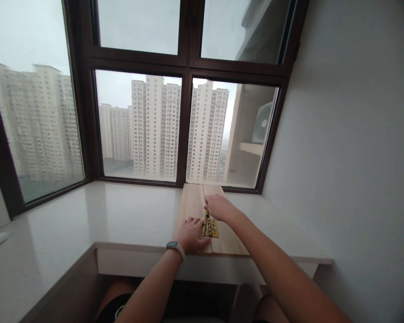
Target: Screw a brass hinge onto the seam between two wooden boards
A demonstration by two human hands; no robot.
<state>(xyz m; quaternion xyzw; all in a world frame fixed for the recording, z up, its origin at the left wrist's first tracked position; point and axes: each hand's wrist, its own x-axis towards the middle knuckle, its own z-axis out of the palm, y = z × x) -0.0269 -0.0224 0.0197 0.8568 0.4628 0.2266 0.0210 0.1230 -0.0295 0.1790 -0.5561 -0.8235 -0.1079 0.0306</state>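
Near the wooden board's (191, 202) front edge, grip the yellow piece (210, 229), likely light, by its rim: left hand (191, 234) spread, right hand (218, 207) pinching its tip.

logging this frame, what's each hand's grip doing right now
Left hand: open, resting beside the yellow patterned piece.
Right hand: closed, apparently pinching that piece's far end.
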